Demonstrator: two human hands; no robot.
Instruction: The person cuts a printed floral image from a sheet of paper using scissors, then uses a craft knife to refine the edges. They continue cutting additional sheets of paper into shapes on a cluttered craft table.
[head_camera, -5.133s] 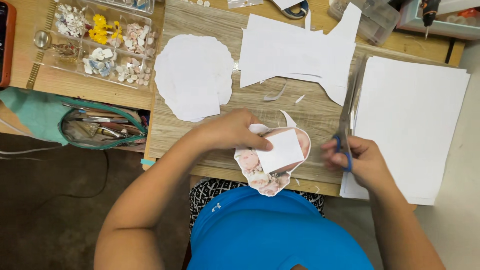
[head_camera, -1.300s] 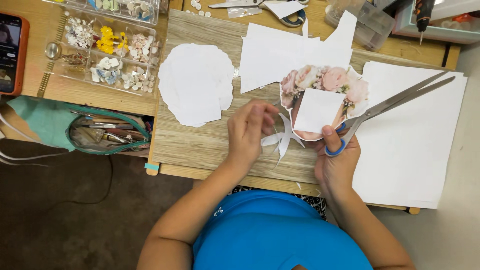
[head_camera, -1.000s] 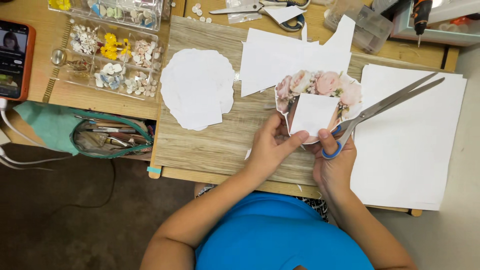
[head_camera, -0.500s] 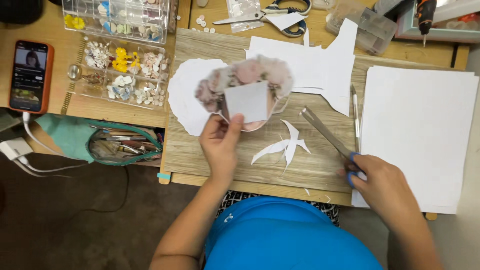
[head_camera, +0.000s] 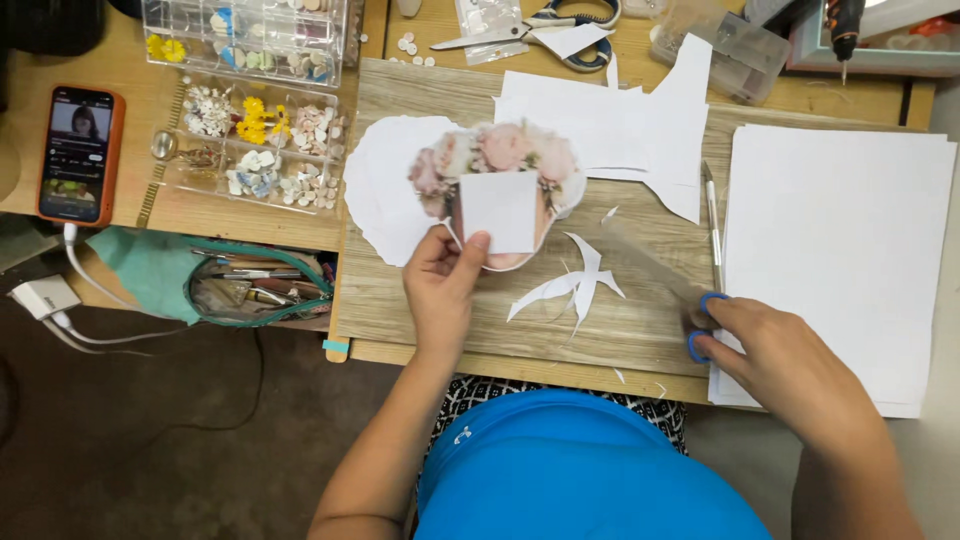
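My left hand (head_camera: 442, 288) pinches the lower edge of a cut-out paper piece printed with pink flowers (head_camera: 500, 190), which has a blank white square in its middle. It holds the piece over a stack of round white paper shapes (head_camera: 385, 185). My right hand (head_camera: 780, 365) grips blue-handled scissors (head_camera: 665, 275) low over the wooden board (head_camera: 600, 320), blades blurred and pointing up-left. Curved white offcuts (head_camera: 570, 285) lie on the board between my hands.
A pile of white sheets (head_camera: 840, 250) lies at right, a craft knife (head_camera: 713, 225) beside it. Clear boxes of small flowers and beads (head_camera: 255, 150) stand at left, with a phone (head_camera: 80, 155) and a teal pouch of tools (head_camera: 235, 285). A second pair of scissors (head_camera: 540, 30) lies at the back.
My left hand carried the flower piece from in front of me to the left, over the round shapes. My right hand drew the scissors away and lowered them toward the board's right edge. Offcuts dropped.
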